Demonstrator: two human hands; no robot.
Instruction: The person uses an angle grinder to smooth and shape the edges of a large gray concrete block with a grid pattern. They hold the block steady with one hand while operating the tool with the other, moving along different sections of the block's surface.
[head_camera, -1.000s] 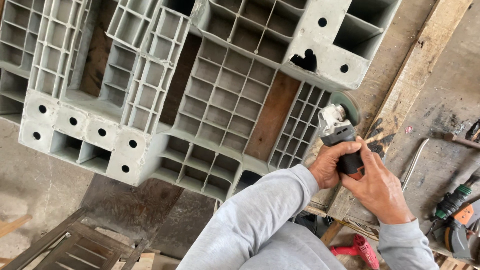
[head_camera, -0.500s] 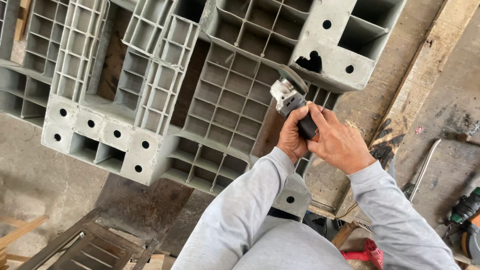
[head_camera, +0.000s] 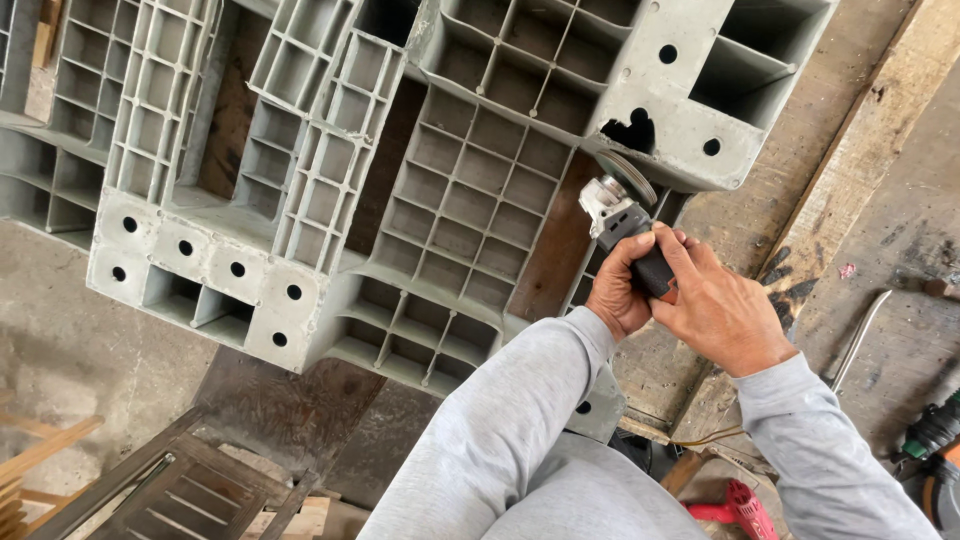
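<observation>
1. Two hands share one tool, and everything to their left is the workpiece: the grey plastic pallet (head_camera: 330, 200) lies upside down across the frame, ribs and round holes facing you, its far left corner out over the concrete floor (head_camera: 60, 340).
2. Below the pallet's left part you have a slatted dark frame (head_camera: 170, 490) on the ground, well apart from your hands.
3. Moving right, your left hand (head_camera: 615, 295) is closed around the black body of the angle grinder (head_camera: 625, 220), fingers wrapped from underneath.
4. The grinder's disc (head_camera: 625, 178) points up and away from you, just beside the broken, jagged hole (head_camera: 632, 128) in the pallet's corner block — whether it touches the plastic I cannot tell.
5. Your right hand (head_camera: 715, 310) is clamped over the rear of the same grinder body, thumb on top, so both hands carry the tool.
6. Judged from this, you are at the approach — bringing the disc to the damaged corner, with no cut visibly begun.
7. The next move, as I read it, calls for a firm two-handed hold, a steady angle and a light first contact at the hole's edge.
8. Farther right, a bent metal rod (head_camera: 860, 335) lies on the worn boards (head_camera: 850, 200), and a red tool (head_camera: 735, 505) sits near your knee.
</observation>
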